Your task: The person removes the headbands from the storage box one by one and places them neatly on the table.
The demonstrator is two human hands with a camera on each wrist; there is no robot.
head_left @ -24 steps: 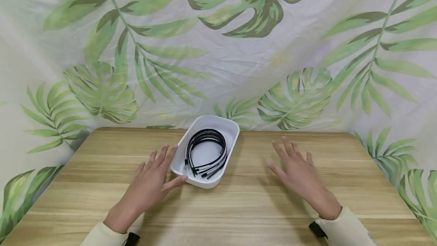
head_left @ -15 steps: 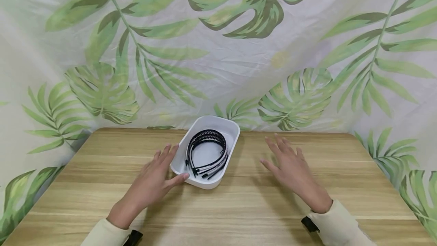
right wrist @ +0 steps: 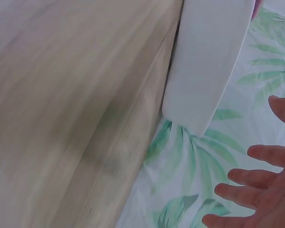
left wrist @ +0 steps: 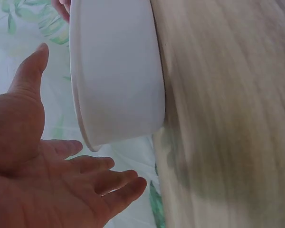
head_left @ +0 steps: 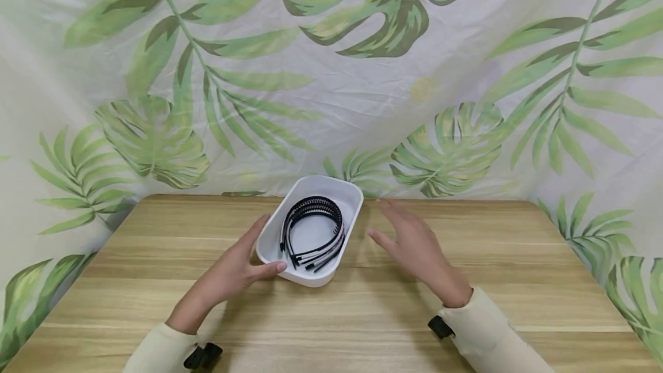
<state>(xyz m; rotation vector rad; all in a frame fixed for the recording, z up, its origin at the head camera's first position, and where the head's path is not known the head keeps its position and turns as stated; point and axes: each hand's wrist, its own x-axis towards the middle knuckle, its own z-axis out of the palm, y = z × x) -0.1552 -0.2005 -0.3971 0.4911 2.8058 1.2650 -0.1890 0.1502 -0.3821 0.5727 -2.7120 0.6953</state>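
Observation:
A white plastic bin (head_left: 317, 281) stands on the table at its far edge, left of centre in the head view. Several black toothed headbands (head_left: 313, 205) lie nested inside it, with some pale ones apparently among them. My left hand (head_left: 228, 275) is at the bin's near left side, thumb by the rim. The left wrist view shows that hand (left wrist: 61, 183) with spread fingers, a gap between it and the bin wall (left wrist: 116, 71). Right of the bin hovers my right hand (head_left: 418, 246), fingers extended and apart from the wall (right wrist: 204, 61) in the right wrist view.
The wooden table (head_left: 331, 332) spreads around the bin. A leaf-printed cloth (head_left: 352, 102) hangs behind the table's back edge. Dark wrist mounts (head_left: 441, 327) sit at both pale sleeves.
My right hand has moved left toward the bin. The left hand has turned more on edge and shifted slightly closer to the bin. The bin and headbands stay in place.

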